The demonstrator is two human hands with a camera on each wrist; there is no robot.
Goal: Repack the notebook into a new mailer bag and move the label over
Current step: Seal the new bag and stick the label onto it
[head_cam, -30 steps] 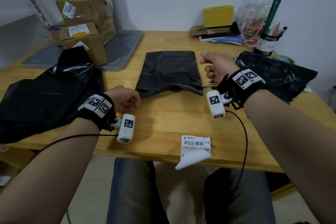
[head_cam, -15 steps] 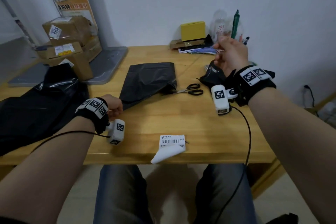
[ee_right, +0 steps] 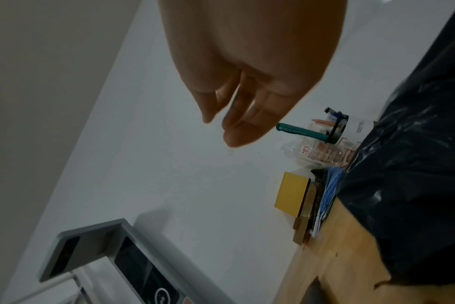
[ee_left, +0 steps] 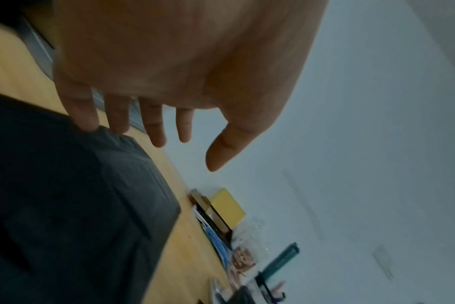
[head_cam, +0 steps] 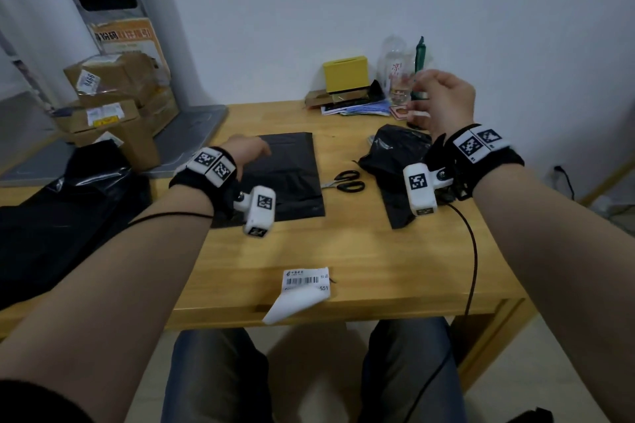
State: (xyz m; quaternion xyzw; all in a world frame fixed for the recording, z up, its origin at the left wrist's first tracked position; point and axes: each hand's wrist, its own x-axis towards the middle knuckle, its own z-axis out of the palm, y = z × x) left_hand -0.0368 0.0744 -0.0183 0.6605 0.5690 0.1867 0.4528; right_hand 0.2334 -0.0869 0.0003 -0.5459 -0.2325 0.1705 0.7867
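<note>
**Counter inventory: hands, mailer bags, label**

Left hand [head_cam: 248,147]: fingers [ee_left: 153,125] straight and spread, empty; little finger touches the far left corner of the flat black mailer bag [head_cam: 288,175], the rest hover over it.

Right hand [head_cam: 443,101]: raised above the far right of the counter [head_cam: 378,251], fingers loosely curled; the wrist view shows nothing held.

Flat black mailer bag: mid-counter. Whether the notebook is inside cannot be told.

Scissors [head_cam: 345,181]: black-handled, just right of that bag.

Crumpled black bag [head_cam: 395,161]: right of the scissors, below the right wrist.

Label [head_cam: 304,288]: white, barcode up, at the near counter edge, its lower part drooping over.

Large black bag [head_cam: 62,216]: left end of counter.

Cardboard boxes [head_cam: 110,96]: far left.

Yellow box [head_cam: 345,74]: by the wall.
</note>
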